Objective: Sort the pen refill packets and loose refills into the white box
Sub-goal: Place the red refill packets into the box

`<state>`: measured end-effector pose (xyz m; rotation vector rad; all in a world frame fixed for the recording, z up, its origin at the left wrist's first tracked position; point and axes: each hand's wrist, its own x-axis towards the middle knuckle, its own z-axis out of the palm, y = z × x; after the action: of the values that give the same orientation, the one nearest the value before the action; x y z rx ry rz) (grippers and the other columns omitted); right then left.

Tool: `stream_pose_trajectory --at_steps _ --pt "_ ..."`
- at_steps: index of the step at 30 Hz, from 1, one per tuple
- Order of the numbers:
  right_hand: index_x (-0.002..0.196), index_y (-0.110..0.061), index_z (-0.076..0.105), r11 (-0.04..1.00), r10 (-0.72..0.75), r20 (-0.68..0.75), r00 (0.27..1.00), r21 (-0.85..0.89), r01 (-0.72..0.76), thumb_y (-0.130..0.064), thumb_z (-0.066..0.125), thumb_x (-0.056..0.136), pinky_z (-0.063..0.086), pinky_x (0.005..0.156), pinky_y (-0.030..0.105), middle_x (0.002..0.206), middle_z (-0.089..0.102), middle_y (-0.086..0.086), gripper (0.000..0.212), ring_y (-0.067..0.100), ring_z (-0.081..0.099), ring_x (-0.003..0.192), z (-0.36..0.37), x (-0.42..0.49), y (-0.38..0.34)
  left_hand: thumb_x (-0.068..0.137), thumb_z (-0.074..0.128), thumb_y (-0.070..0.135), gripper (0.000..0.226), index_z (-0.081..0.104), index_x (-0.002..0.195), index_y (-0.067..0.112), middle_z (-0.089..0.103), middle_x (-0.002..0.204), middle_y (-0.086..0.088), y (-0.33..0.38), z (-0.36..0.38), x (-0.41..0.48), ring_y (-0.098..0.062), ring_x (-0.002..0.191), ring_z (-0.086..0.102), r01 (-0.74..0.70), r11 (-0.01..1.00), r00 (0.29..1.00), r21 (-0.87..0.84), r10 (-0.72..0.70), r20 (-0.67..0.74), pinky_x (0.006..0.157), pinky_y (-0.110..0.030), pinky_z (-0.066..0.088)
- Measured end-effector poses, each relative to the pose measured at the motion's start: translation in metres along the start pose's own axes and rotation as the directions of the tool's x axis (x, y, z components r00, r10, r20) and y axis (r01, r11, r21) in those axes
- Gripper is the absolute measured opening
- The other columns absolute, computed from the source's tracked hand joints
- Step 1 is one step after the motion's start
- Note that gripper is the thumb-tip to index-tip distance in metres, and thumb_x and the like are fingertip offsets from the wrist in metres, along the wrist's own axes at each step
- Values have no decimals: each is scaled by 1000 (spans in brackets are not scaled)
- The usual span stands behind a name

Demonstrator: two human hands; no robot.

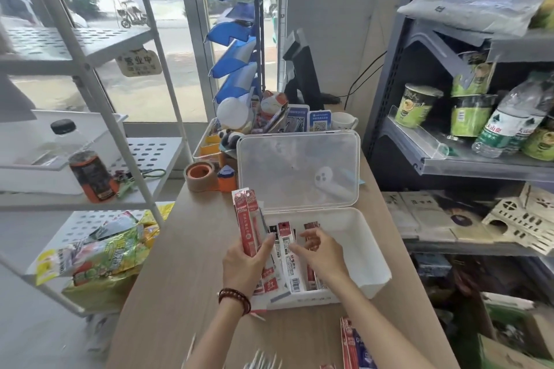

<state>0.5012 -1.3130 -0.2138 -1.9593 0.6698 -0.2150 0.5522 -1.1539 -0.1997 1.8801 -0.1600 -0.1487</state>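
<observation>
— Two hands are working over the white box [367, 252] on the wooden tabletop [180, 263]. See what's lying nearest us?

— Some more refill packets [355, 344], red and blue, are sitting at the near edge, beside the right forearm.

— And the left hand [244, 263]?

— It's wearing a bead bracelet [235, 298] and is gripping red refill packets [247, 219] upright, just over the box's left wall.

— The right hand [322, 252]?

— It's reaching into the box with fingers loosely curled and spread over the packets lying inside [289, 260]; I cannot tell whether it's pinching anything.

— The box is sitting open?

— Yes, its clear lid [298, 171] is standing up behind it. Further back, a roll of tape [200, 175] is resting on the tabletop, and a clear tray of trinkets [209, 141] is sitting beyond that.
</observation>
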Motion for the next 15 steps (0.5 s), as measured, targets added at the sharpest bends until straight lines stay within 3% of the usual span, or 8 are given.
stream_pose_trajectory --at_steps 3,7,12,15 --pt "106 -23 65 982 -53 11 999 184 50 -50 74 77 51 72 15 95 68 -8 41 4 64 88 -5 -6 -2 77 68 46 30 63 82 17 66 64 4 -2 2 1 1 50 61 -6 1000 1000 23 6 11 47 -14 47" --pt "99 -23 69 950 -139 113 984 297 100 -49 77 72 54 70 18 90 74 -3 38 10 70 82 -7 -11 -6 75 66 54 36 61 92 23 68 72 4 -7 5 7 -9 61 66 11 999 996 33 -14 94 55 -25 53" --pt "98 -22 70 969 -186 316 930 216 121 -52 83 60 58 78 25 90 76 -1 50 14 72 84 -2 -12 -5 70 72 53 39 65 87 18 64 66 8 -2 -3 12 -3 53 60 54 998 991 17 -55 120 48 -14 43" --pt "96 -20 71 969 -201 330 922 203 138 -40 83 69 59 79 27 88 76 -1 35 15 73 83 -3 -13 -5 71 72 51 37 64 88 19 65 68 7 0 -3 12 -4 57 62 43 998 993 46 -48 110 48 -13 43"
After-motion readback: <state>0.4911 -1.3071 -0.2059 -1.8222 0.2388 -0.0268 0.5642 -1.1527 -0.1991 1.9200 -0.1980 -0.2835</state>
